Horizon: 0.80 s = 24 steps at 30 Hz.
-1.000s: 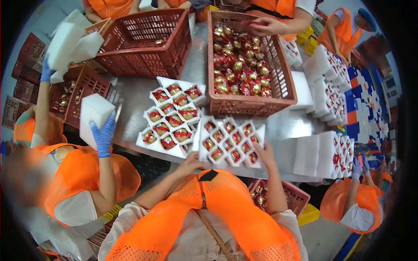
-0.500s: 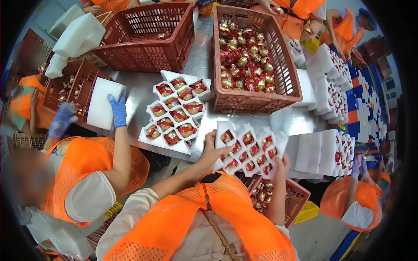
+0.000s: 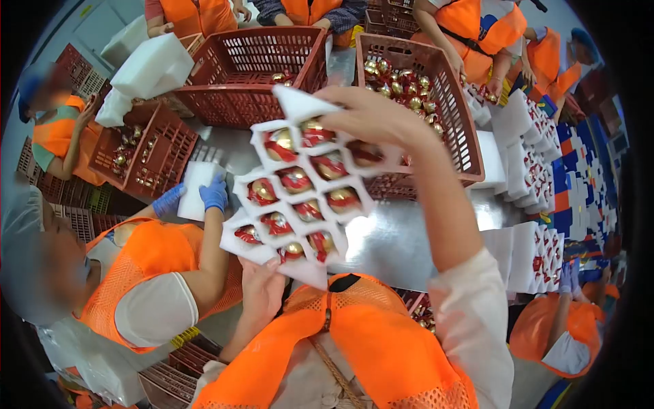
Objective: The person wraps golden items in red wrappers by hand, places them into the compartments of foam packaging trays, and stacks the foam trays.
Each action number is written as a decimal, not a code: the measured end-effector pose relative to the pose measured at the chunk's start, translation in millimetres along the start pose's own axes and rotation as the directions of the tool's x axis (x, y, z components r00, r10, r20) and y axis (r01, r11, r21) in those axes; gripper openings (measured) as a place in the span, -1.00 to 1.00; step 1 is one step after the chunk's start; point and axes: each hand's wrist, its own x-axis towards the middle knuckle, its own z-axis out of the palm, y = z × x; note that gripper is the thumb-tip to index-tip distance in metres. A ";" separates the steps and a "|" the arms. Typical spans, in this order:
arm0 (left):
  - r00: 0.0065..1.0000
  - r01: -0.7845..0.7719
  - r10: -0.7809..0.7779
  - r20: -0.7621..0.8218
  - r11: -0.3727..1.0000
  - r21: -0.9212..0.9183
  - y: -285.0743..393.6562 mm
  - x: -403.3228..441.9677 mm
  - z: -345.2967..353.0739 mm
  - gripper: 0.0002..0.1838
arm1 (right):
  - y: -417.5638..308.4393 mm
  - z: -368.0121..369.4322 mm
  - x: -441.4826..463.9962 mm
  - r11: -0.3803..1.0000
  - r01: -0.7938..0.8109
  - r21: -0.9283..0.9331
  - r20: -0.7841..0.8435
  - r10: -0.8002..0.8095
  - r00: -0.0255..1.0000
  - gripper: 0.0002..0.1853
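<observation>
While a person (image 3: 160, 266) in an orange mesh vest grips a smooth white foam block (image 3: 199, 194) at the left, a slatted reddish-brown plastic crate (image 3: 176, 153) beyond it holds shiny wrapped pieces. Farther right, the left hand (image 3: 262, 290) pinches the lower edge of a white foam tray (image 3: 310, 274), thumb on top, the other fingers hidden beneath. Held slanting above the shiny metal desk (image 3: 388, 252), this tray has diamond-shaped cells, with round pieces (image 3: 296, 180) in crinkly gold and red wrapping seated inside. The right hand (image 3: 381, 117) reaches across to grasp the upper edge. Behind it, a rectangular latticed crate (image 3: 464, 129) contains loose wrapped balls. Rightmost, similar foam trays (image 3: 523, 259) stand on edge, packed side by side.
</observation>
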 end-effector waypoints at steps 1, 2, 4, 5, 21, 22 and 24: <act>0.999 -0.040 0.040 -0.028 0.999 -0.009 -5.0 6.6 -6.4 -0.17 | 5.5 6.2 29.4 0.999 0.026 -0.038 0.034 -0.025 0.999 -0.52; 0.995 -0.081 0.080 -0.056 0.997 -0.015 -10.0 13.1 -12.9 -0.19 | 27.1 14.2 63.8 0.999 0.040 -0.033 0.079 -0.037 0.996 -0.50; 0.970 0.058 -0.043 -0.240 0.997 0.054 -9.3 25.6 -33.4 -0.30 | 69.1 43.5 102.2 0.998 0.062 -0.029 0.142 -0.058 0.988 -0.48; 0.952 0.101 -0.081 -0.295 0.994 0.051 -6.0 29.1 -40.6 -0.35 | 83.7 58.1 111.8 0.986 0.005 -0.168 0.147 0.020 0.989 -0.46; 0.935 0.237 -0.178 -0.306 0.957 0.168 8.1 10.9 -59.6 -0.36 | 79.9 82.1 107.3 0.976 -0.038 -0.214 0.043 0.048 0.998 -0.25; 0.923 0.279 -0.226 -0.312 0.950 0.137 9.5 15.7 -67.9 -0.31 | 89.2 88.4 114.7 0.981 -0.053 -0.184 0.037 0.061 0.997 -0.26; 0.834 0.288 -0.336 -0.438 0.942 -0.174 7.8 26.2 -83.8 -0.30 | 87.7 81.2 114.4 0.975 -0.076 -0.207 0.140 0.106 0.984 -0.33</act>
